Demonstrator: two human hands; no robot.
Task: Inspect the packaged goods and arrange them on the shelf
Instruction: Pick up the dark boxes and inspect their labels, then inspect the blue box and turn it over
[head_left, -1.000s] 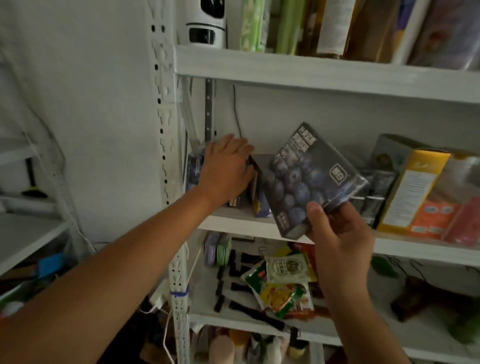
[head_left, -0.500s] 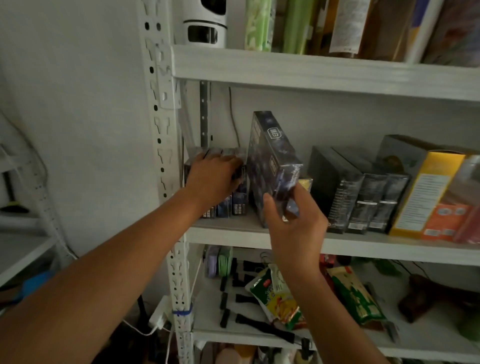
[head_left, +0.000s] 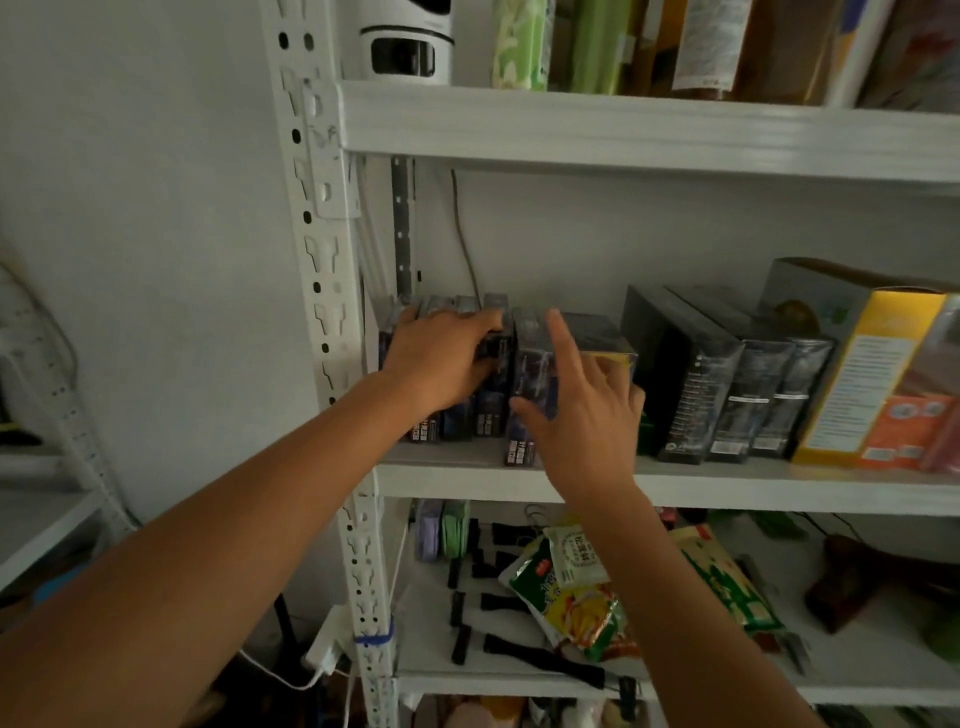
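Our box (head_left: 530, 358) stands upright on the shelf (head_left: 753, 488) near its left end, right beside the row of boxes (head_left: 488, 415). Our right hand (head_left: 587, 415) touches it with loose, straight fingers, and our left hand (head_left: 441, 358) lies flat on the row, gripping nothing.

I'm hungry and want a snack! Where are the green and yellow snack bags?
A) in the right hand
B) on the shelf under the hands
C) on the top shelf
B: the snack bags lie on the lower shelf, beneath the one where the left hand and right hand touch the dark boxes.
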